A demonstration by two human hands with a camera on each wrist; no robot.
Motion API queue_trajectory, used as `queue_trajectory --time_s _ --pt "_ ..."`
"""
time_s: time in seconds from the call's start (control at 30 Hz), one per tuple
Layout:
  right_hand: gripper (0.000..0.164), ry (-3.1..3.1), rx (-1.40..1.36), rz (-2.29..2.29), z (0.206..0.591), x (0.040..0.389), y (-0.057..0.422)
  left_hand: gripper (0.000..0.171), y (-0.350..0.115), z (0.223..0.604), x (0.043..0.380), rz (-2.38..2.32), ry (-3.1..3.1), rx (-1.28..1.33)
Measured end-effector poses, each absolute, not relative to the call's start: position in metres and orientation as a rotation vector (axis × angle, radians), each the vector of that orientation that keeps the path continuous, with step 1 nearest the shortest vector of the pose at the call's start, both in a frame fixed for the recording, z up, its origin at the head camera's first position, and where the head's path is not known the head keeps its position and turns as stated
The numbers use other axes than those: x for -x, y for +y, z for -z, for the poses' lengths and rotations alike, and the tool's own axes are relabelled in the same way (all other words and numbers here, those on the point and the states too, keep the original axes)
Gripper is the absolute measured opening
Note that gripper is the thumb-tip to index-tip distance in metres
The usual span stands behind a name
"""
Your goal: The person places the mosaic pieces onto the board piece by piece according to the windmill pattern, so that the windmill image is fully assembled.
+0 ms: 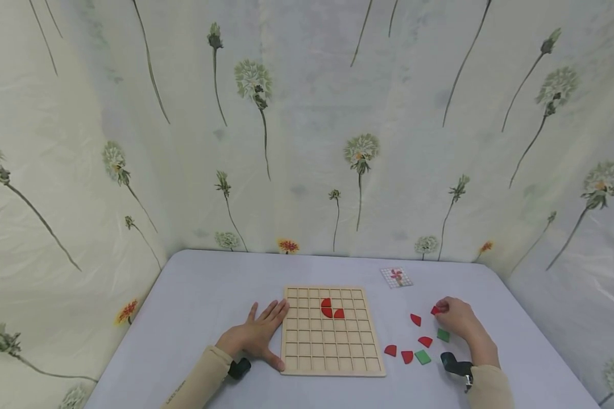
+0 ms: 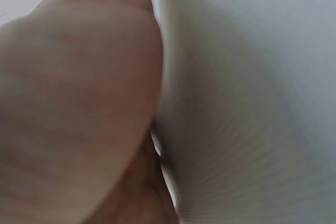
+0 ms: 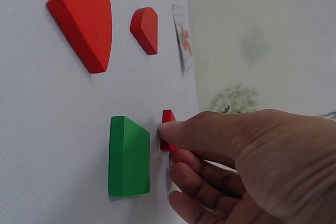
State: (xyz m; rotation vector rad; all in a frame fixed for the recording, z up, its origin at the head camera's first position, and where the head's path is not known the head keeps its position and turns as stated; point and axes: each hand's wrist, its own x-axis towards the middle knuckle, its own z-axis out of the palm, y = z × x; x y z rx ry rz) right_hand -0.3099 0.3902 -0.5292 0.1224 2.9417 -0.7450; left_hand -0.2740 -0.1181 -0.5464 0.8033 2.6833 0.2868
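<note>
A wooden grid board [image 1: 332, 355] lies on the table with three red quarter-circle pieces [image 1: 327, 312] in its upper middle cells. My left hand [image 1: 258, 335], fingers spread, rests against the board's left edge; its wrist view shows mostly skin, blurred and close. To the right of the board, my right hand [image 1: 459, 319] pinches a red quarter-circle piece [image 3: 167, 142] between thumb and fingers, at the table surface. Close by that hand lies a green square piece [image 3: 129, 156]. Other red quarter-circle pieces [image 3: 86, 22] lie to its left.
Nearer the board's lower right corner lies a second green square [image 1: 422, 357], beside several red pieces [image 1: 407, 357]. A small pattern card [image 1: 396, 277] with a red flower on a grid lies behind them. A flowered curtain [image 1: 297, 142] hangs around the white table [image 1: 225, 272].
</note>
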Motion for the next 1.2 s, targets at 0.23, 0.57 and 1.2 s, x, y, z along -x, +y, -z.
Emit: queue_trajectory --time_s 0.23,0.57,1.2 --pt "0.031 2.932 -0.153 0.775 0.531 0.31 0.392 0.136 -0.118 0.547 0.273 -0.294 2.686 -0.802" --pt "0.03 2.985 -0.161 0.816 0.532 0.311 0.387 0.136 -0.119 0.549 0.273 -0.304 2.676 -0.807" --pt "0.029 3.023 0.036 0.869 0.513 0.317 0.317 0.135 -0.118 0.543 0.274 -0.268 2.674 -0.792"
